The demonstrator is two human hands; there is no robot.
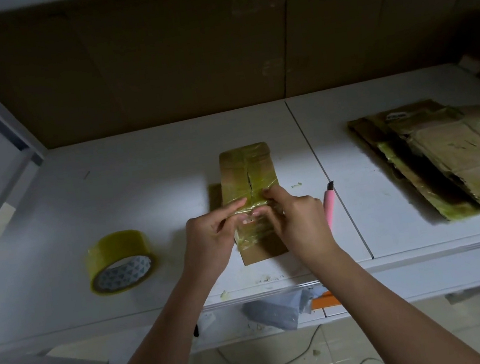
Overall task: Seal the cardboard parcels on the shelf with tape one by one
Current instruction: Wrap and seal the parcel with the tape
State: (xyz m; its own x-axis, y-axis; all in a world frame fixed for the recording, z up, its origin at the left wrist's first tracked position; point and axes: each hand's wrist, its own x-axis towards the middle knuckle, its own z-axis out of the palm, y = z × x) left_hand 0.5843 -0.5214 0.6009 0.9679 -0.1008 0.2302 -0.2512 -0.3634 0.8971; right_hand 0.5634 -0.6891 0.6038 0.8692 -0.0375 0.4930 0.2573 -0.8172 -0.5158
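The roll of tape (121, 261) is seen lying on its side on the white shelf (151, 175), well to the left of the parcel (249, 180). The parcel, a small cardboard box already banded with yellowish tape, is set near the middle of the shelf.

At the parcel's near half, a strip of tape is pinched by the left hand (210, 241) between thumb and forefinger. The same strip is pinched from the other side by the right hand (297, 223), its fingers curled over the tape.

Just right of the parcel, a pink utility knife (329, 205) is noted. Well to the right, a pile of flattened cartons (445, 159) is recorded.

The parcel is judged light and fairly stiff, its taped faces slick; a hold on the bare cardboard sides is advised. The loose strip is judged thin, clingy and prone to wrinkling.

The strip's free end is hidden by the fingers. The cartons are cut off at the frame edge, and the light is dim.
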